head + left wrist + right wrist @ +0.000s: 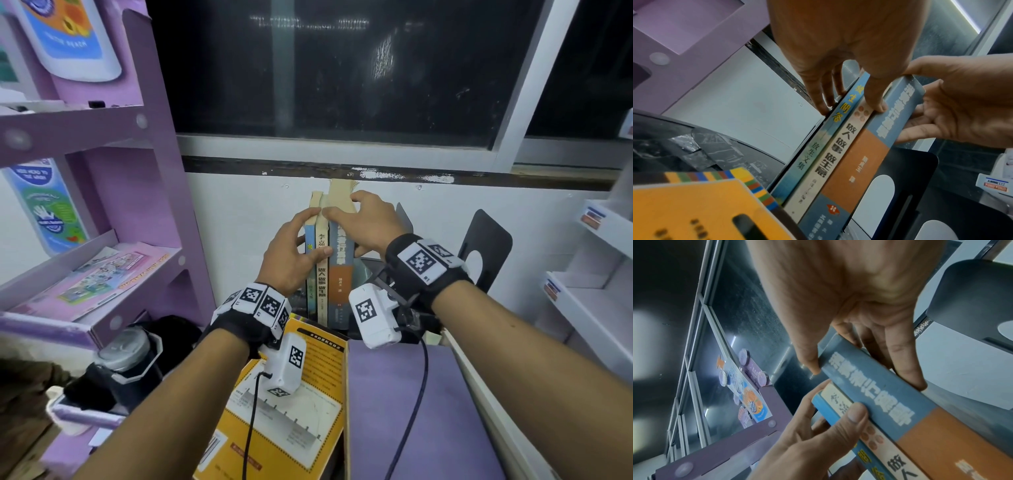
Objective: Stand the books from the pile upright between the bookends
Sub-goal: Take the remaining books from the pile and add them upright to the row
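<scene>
Three books stand upright against the wall: a thin blue book [310, 298], a cream book [322, 287] and a thicker blue-and-orange book [341, 274]. My left hand [301, 236] grips the thin blue book [818, 154] and the cream book [824, 170], fingers on their left side and thumb on the cream spine. My right hand [346, 209] grips the top of the blue-and-orange book [879, 394], thumb left, fingers right. One black bookend [486, 250] stands apart at the right; another bookend [404, 219] shows just behind my right hand. A yellow book [308, 377] lies flat in front.
A purple display rack [102, 171] with leaflets stands close on the left. White shelves [599, 274] fill the right side. A dark window [342, 85] sits above the white wall. A purple surface [411, 394] lies in front, and a dark bottle [130, 356] is at lower left.
</scene>
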### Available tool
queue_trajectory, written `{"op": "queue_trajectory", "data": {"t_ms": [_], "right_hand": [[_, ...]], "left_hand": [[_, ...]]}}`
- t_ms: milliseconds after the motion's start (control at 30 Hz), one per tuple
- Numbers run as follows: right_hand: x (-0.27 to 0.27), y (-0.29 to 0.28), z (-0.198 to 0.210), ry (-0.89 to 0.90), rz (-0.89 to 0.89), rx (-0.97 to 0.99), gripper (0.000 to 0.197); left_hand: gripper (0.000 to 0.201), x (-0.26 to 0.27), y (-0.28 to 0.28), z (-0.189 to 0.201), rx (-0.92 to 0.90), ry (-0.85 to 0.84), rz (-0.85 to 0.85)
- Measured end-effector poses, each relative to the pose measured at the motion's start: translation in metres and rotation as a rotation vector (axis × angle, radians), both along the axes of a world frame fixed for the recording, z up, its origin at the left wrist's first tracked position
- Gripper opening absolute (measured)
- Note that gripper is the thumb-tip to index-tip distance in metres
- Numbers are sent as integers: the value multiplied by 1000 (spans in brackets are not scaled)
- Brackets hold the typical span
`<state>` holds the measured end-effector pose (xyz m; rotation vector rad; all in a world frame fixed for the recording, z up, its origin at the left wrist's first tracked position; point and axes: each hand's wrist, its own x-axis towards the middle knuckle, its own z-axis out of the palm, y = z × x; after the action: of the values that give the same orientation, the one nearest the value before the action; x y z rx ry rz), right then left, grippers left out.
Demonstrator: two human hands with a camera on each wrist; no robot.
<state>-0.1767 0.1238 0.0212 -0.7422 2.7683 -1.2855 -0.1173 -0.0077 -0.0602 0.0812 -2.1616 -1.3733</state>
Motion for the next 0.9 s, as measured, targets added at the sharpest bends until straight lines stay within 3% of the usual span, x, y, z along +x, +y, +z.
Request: {"op": "queue_trajectory", "data": {"t_ms": [267,900], "right_hand": [[0,2,1,-42,33,-41,64],[2,4,-2,-108,55,-118,70]], "left_hand": [[53,2,0,2,-7,28,26],[46,6,4,5,-80,45,96]]}}
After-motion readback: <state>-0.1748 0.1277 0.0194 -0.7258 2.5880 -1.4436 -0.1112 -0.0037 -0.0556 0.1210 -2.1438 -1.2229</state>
